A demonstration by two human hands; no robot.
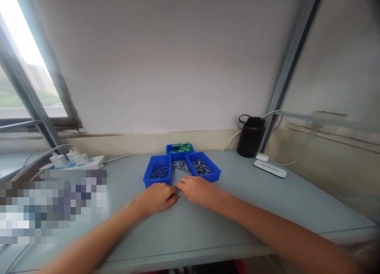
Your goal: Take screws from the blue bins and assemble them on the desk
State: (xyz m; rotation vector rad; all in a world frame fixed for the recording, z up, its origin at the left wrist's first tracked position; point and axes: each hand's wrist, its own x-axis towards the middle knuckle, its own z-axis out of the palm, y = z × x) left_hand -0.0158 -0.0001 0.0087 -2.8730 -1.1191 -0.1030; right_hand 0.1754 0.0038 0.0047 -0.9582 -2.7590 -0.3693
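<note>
My left hand (160,196) rests low over the table with its fingers curled, just in front of the left blue bin (148,178). My right hand (197,190), with a ring on one finger, meets it fingertip to fingertip. Both hands look closed; anything between the fingers is too small or hidden to make out. Dark thin screw-like pieces (159,172) lie in the left bin. Shorter shiny metal pieces (202,168) fill part of the right blue bin (213,177). Loose long metal pieces (181,167) lie on the table between the bins, beyond my fingertips.
A third blue bin (171,150) with green pieces (182,147) stands behind, near the wall. At right are a black bottle (251,138), a small white case (262,157) and a flat white device (270,169). A power strip (93,163) with plugs and cables lies left.
</note>
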